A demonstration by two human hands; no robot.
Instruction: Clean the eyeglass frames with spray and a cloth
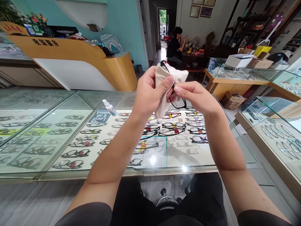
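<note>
Above the glass counter, my left hand is closed round a white cloth, its thumb pressing the cloth against a pair of dark-framed eyeglasses. One lens hangs below the fingers and the other end of the frame pokes out of the cloth at the top. My right hand pinches the eyeglasses near the middle of the frame. The cloth and fingers hide much of the frame. On the counter to the left stands a small white spray bottle.
Rows of eyeglasses lie inside the glass display case. Another glass case is at the right. Behind are a wooden reception desk, boxes on a further case, and a seated person at a table.
</note>
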